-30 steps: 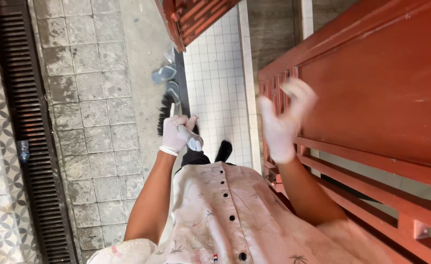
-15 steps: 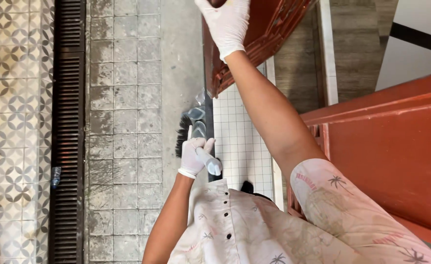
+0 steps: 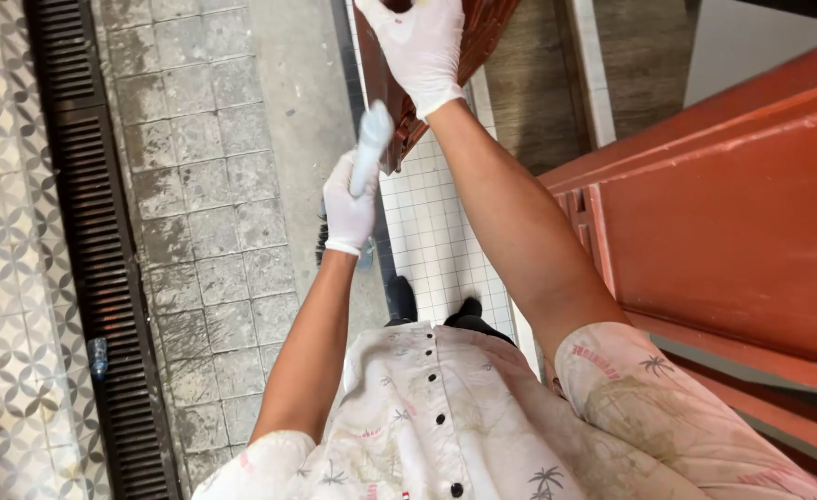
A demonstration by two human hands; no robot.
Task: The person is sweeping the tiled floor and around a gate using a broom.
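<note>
Nearest the camera is the person's pale shirt [image 3: 445,426] with dark buttons and small palm prints, and the dark shoes [image 3: 436,310] show just beyond its hem on the white small-tiled floor [image 3: 441,241]. Beyond the shoes, the gloved left hand [image 3: 351,199] is closed around a slim whitish tool [image 3: 369,143], blurred so its kind cannot be told; the fingers wrap its lower end. The tool's long axis runs from the fist up and slightly right, its free end pointing at the lower edge of the red-brown wooden door [image 3: 431,69] and almost meeting it. Farther on, the gloved right hand [image 3: 422,46] lies on that door, fingers spread flat against the wood, gripping nothing. Left of the door lie grey paving tiles [image 3: 205,185] and a dark drain grate [image 3: 93,231]; right of it stands a red painted panel [image 3: 732,222].
</note>
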